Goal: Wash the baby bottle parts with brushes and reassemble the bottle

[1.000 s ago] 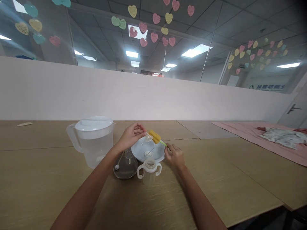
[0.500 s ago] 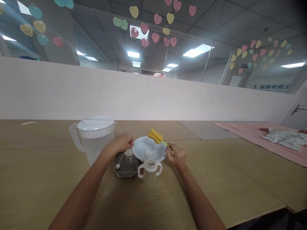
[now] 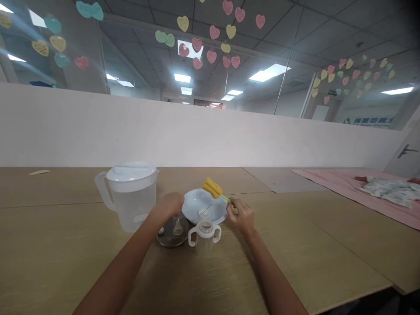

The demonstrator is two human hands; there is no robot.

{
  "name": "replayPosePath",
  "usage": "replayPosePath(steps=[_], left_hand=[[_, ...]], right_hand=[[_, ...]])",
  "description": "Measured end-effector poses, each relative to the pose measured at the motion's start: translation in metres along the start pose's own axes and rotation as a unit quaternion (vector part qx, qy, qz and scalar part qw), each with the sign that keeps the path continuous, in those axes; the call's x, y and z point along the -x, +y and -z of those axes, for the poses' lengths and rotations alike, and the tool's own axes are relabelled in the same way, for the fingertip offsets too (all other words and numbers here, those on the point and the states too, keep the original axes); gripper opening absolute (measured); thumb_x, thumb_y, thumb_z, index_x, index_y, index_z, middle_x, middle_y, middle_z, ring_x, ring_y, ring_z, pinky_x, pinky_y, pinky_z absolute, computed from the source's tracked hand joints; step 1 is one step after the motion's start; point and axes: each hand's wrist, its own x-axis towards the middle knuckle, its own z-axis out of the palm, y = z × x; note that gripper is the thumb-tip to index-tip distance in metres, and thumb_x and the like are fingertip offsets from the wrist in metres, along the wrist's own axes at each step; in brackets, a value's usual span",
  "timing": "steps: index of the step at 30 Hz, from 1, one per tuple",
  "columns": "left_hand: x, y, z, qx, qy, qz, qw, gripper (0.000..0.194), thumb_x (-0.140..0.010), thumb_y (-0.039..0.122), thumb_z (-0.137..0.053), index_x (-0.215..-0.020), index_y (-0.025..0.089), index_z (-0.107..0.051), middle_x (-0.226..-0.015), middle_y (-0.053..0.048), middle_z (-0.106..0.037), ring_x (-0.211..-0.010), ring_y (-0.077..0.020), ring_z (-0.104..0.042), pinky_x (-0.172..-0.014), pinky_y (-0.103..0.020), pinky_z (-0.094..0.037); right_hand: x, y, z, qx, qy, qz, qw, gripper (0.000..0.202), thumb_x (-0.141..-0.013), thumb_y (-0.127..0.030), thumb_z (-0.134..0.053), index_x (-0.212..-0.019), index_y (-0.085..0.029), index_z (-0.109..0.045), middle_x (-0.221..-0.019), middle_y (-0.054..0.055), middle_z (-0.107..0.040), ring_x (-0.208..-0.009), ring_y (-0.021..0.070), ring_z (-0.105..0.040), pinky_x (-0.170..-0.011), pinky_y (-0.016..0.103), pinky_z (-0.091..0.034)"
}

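My right hand [image 3: 242,215] grips the green handle of a bottle brush; its yellow sponge head [image 3: 212,187] points up and left over the white bowl [image 3: 193,205]. My left hand [image 3: 173,203] is closed above the round grey tray [image 3: 170,240], by the bowl's left rim; its fingertips are hidden, so what it holds is unclear. A clear bottle nipple [image 3: 177,228] lies in the tray under this hand, with a small white piece [image 3: 161,230] beside it. In front of the bowl stands an open clear baby bottle [image 3: 205,245] with two white handles. A white ring-like part [image 3: 204,213] sits in the bowl.
A lidded translucent pitcher [image 3: 133,201] stands left of the tray, close to my left forearm. At the far right a pink cloth [image 3: 334,179] bears a patterned garment [image 3: 393,190]. A low white wall [image 3: 210,135] runs behind the wooden table [image 3: 311,245].
My left hand has shifted slightly and turned, its fingertips now out of sight. The nipple beneath it now shows lower in the tray. My right hand and the brush have hardly moved.
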Motion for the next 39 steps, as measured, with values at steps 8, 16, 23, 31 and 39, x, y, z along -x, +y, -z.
replayPosePath(steps=[8, 16, 23, 31, 39], left_hand=[[-0.019, 0.026, -0.028, 0.051, 0.025, -0.111, 0.992, 0.010, -0.069, 0.024, -0.057, -0.074, 0.018, -0.065, -0.074, -0.002, -0.067, -0.067, -0.0151, -0.058, -0.056, -0.022, -0.037], [-0.034, 0.011, -0.029, 0.089, 0.064, -0.143, 0.984, 0.024, -0.073, 0.011, -0.048, -0.083, 0.018, -0.068, -0.080, -0.001, -0.069, -0.072, -0.0130, -0.061, -0.064, -0.020, -0.041], [-0.049, 0.007, -0.044, 0.068, 0.151, -0.083, 0.983, 0.025, -0.081, 0.020, -0.049, -0.095, 0.019, -0.069, -0.099, -0.006, -0.069, -0.091, -0.0205, -0.062, -0.079, -0.028, -0.043], [-0.059, 0.004, -0.061, 0.025, 0.153, -0.060, 0.986, 0.025, -0.085, 0.024, -0.047, -0.094, 0.020, -0.070, -0.098, -0.008, -0.069, -0.092, -0.0213, -0.063, -0.082, -0.029, -0.042], [-0.055, 0.011, -0.055, 0.008, 0.138, -0.071, 0.988, 0.029, -0.083, 0.016, -0.043, -0.095, 0.016, -0.069, -0.098, -0.013, -0.069, -0.091, -0.0232, -0.063, -0.085, -0.034, -0.041]], right_hand=[[0.002, 0.002, -0.003, -0.003, -0.011, -0.010, 1.000, 0.015, -0.081, -0.020, -0.049, -0.081, -0.016, -0.063, -0.060, 0.000, -0.059, -0.054, 0.0090, -0.053, -0.054, 0.020, -0.036], [0.000, 0.001, -0.001, -0.012, -0.007, -0.029, 0.999, 0.014, -0.081, -0.020, -0.050, -0.081, -0.015, -0.063, -0.062, 0.001, -0.060, -0.055, 0.0093, -0.054, -0.056, 0.020, -0.037], [0.001, 0.002, -0.002, -0.005, -0.009, -0.025, 1.000, 0.014, -0.081, -0.020, -0.050, -0.080, -0.016, -0.063, -0.061, 0.000, -0.060, -0.053, 0.0089, -0.053, -0.053, 0.020, -0.035], [0.002, 0.003, -0.004, -0.007, -0.018, -0.025, 1.000, 0.016, -0.082, -0.021, -0.049, -0.081, -0.016, -0.063, -0.060, 0.000, -0.060, -0.053, 0.0091, -0.053, -0.052, 0.021, -0.035], [0.003, 0.003, -0.005, -0.005, -0.025, -0.028, 0.999, 0.017, -0.082, -0.022, -0.048, -0.081, -0.016, -0.064, -0.059, 0.000, -0.059, -0.053, 0.0092, -0.053, -0.052, 0.021, -0.035]])
